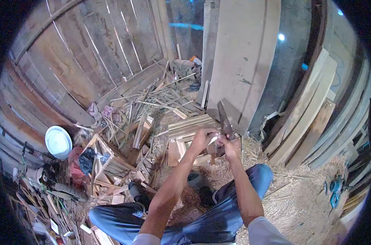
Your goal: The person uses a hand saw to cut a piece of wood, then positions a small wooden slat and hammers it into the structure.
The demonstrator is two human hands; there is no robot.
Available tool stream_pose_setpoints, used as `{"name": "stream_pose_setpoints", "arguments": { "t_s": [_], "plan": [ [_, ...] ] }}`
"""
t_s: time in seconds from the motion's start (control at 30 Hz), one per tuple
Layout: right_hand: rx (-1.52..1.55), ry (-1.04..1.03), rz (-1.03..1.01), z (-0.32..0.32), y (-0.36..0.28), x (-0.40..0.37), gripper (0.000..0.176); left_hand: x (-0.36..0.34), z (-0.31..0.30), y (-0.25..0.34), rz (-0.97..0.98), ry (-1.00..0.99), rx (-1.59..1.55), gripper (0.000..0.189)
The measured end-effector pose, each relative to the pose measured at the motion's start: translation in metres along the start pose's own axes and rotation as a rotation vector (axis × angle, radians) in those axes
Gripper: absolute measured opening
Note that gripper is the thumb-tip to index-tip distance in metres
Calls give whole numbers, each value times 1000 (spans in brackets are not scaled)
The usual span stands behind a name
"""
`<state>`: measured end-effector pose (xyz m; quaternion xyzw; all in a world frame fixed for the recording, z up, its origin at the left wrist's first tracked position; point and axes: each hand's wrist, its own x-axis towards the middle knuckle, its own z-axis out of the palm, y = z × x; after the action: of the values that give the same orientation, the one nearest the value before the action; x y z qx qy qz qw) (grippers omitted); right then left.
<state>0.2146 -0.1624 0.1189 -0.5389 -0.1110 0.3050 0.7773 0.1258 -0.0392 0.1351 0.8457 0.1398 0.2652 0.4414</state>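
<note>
My left hand [202,139] is closed, with its fingertips on a small pale strip [213,140] that looks like wood. Right beside it, my right hand [231,146] is closed around the lower part of a long, dark, flat blade [224,116]. The blade points up and away from me, and its handle is hidden by the hand. Both hands nearly meet in front of my knees. Just beyond them lies a stack of light wooden slats [190,125], with short wood blocks [174,153] beneath and to its left.
Thin offcuts [161,100] are heaped ahead on the left. A slatted wooden crate [112,157] and a white basin [58,141] are at left. A wide board [244,61] leans upright ahead; long planks [304,122] lean at right. Wood shavings [296,200] cover the floor.
</note>
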Motion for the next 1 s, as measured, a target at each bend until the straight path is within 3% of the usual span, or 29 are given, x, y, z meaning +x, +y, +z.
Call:
{"name": "stream_pose_setpoints", "arguments": {
  "t_s": [0.07,0.17,0.3,0.37,0.4,0.47,0.53,0.6,0.67,0.73,0.87,0.9,1.0],
  "plan": [
    [79,-56,-34,-17,19,11,23,-16,2,5,-47,30,-89,22],
    [106,76,-79,-29,37,30,23,-51,-15,-15,-287,9,292,29],
    [23,180,-74,-40,62,33,22,-104,-31,-42,-339,148,207,33],
    [105,243,1,-46,80,39,19,-122,-18,-89,-509,520,-529,19],
    [101,233,5,-43,86,39,19,-126,-12,-98,-510,532,-529,19],
    [127,247,-65,-37,97,36,17,-128,4,-110,-507,885,-892,18],
    [98,291,-46,-35,102,43,16,-125,4,-110,-593,909,-769,16],
    [-136,257,-143,-40,107,46,16,-124,5,-115,-593,838,-392,18],
    [-286,260,-134,-44,110,51,18,-118,7,-124,-586,846,-327,17],
    [-326,269,-274,-38,115,51,18,-109,4,-118,-473,1004,-133,14],
    [-452,244,-140,-49,143,61,20,-113,2,-116,-355,1050,-160,14],
    [-469,290,-74,-45,138,58,18,-114,-1,-104,-473,1011,-193,15],
    [-406,213,-56,-28,109,44,19,-120,-4,-103,-585,930,-188,18]
  ]
}}
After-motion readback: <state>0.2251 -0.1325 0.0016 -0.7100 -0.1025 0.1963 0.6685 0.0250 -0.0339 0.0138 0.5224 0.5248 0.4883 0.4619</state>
